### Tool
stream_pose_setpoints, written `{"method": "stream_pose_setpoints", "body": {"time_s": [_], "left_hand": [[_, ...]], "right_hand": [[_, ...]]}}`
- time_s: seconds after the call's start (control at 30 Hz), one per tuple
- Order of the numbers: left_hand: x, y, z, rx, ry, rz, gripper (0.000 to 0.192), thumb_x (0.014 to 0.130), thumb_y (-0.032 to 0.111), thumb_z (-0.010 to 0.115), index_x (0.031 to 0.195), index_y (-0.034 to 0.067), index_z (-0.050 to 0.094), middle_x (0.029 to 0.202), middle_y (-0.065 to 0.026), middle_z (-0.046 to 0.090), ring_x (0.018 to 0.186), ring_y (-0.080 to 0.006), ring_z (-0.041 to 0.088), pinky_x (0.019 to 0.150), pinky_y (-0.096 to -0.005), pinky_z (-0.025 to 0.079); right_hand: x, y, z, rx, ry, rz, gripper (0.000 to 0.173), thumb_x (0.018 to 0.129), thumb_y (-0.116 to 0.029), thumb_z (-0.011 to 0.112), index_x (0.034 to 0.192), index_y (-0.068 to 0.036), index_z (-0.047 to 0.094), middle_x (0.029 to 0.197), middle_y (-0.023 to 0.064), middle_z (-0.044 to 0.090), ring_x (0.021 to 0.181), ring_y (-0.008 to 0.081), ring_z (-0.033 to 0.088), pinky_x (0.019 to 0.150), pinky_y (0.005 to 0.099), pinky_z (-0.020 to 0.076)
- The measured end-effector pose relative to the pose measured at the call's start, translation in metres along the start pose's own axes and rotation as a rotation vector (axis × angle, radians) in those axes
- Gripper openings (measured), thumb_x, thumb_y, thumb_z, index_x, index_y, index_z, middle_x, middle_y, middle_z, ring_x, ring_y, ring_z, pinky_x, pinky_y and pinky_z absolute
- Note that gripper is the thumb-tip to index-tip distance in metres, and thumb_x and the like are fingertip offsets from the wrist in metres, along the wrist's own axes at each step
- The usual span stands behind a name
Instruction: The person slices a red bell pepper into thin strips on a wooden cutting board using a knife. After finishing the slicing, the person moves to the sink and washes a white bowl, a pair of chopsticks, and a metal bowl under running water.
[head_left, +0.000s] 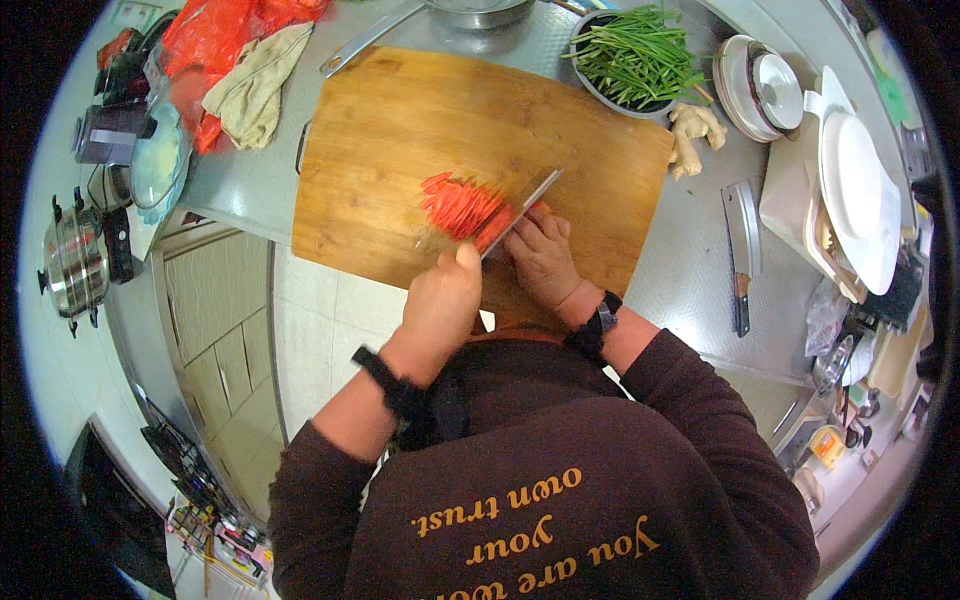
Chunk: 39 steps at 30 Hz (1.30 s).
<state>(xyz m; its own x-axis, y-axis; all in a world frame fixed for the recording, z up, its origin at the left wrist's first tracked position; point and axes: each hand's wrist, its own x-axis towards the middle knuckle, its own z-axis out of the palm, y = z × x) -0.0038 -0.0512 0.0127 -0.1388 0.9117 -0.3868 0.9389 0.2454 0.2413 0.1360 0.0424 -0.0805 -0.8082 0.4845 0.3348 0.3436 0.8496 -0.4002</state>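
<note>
My left hand (442, 296) grips the handle of a kitchen knife (523, 214), whose blade slants up to the right, seen almost edge-on. Under the blade and to its left lies a heap of thin orange-red carrot shreds (461, 208) on the wooden cutting board (390, 112). My right hand (541, 247) is against the blade's right side, with bent fingers pressing down on the uncut carrot (545, 208). Most of that carrot is hidden by my fingers and the blade. Both wrists wear black bands.
Beyond the board stand a metal pan (480, 13) and a bowl of cut green stalks (637, 60). Ginger root (694, 139) touches the board's right corner. A second knife (741, 255) lies on the metal counter (675, 247) at right, near stacked bowls (776, 90). A cloth (259, 86) lies at upper left.
</note>
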Motion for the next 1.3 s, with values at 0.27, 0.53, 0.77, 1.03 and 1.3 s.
{"method": "stream_pose_setpoints", "body": {"time_s": [0.27, 0.53, 0.77, 1.03, 1.3], "left_hand": [[0.003, -0.006, 0.003, 0.003, 0.127, 0.030, 0.008, 0.077, 0.003, 0.049, 0.081, 0.003, 0.042, 0.068, -0.0164, 0.057, 0.054, -0.0300, 0.061, 0.046, -0.0375, 0.050], [0.005, -0.005, 0.020, 0.051, 0.183, 0.022, 0.010, 0.076, 0.004, 0.051, 0.081, 0.003, 0.041, 0.067, -0.0155, 0.056, 0.053, -0.0299, 0.061, 0.046, -0.0370, 0.050], [0.008, -0.011, 0.007, 0.039, 0.129, 0.021, 0.011, 0.076, 0.003, 0.051, 0.081, 0.003, 0.041, 0.068, -0.0161, 0.056, 0.053, -0.0299, 0.061, 0.047, -0.0368, 0.050], [-0.005, 0.013, 0.002, 0.015, 0.040, -0.040, 0.013, 0.075, 0.001, 0.051, 0.082, 0.002, 0.041, 0.071, -0.0179, 0.056, 0.055, -0.0313, 0.061, 0.047, -0.0378, 0.050], [0.002, -0.001, 0.001, 0.012, 0.128, -0.023, 0.012, 0.076, 0.002, 0.051, 0.082, 0.003, 0.040, 0.069, -0.0169, 0.056, 0.054, -0.0308, 0.061, 0.046, -0.0379, 0.050]], "right_hand": [[0.001, 0.000, -0.001, -0.001, 0.003, -0.007, 0.028, 0.073, -0.017, 0.053, 0.100, -0.012, 0.060, 0.114, 0.0030, 0.054, 0.104, 0.0223, 0.048, 0.082, 0.0391, 0.0362], [0.005, -0.002, -0.003, 0.023, 0.094, 0.000, 0.029, 0.067, -0.014, 0.059, 0.096, -0.011, 0.060, 0.101, 0.0030, 0.057, 0.098, 0.0235, 0.051, 0.076, 0.0374, 0.0373], [0.000, 0.000, -0.003, 0.061, 0.051, -0.005, 0.027, 0.072, -0.016, 0.056, 0.097, -0.010, 0.060, 0.107, 0.0037, 0.054, 0.100, 0.0231, 0.049, 0.081, 0.0384, 0.0374], [0.001, 0.000, -0.001, 0.022, 0.045, 0.017, 0.024, 0.071, -0.016, 0.054, 0.093, -0.013, 0.062, 0.108, 0.0029, 0.055, 0.105, 0.0238, 0.047, 0.081, 0.0391, 0.0371], [0.001, 0.001, -0.001, 0.043, 0.041, 0.015, 0.025, 0.070, -0.016, 0.055, 0.094, -0.012, 0.061, 0.108, 0.0029, 0.055, 0.103, 0.0231, 0.048, 0.080, 0.0378, 0.0379]]}}
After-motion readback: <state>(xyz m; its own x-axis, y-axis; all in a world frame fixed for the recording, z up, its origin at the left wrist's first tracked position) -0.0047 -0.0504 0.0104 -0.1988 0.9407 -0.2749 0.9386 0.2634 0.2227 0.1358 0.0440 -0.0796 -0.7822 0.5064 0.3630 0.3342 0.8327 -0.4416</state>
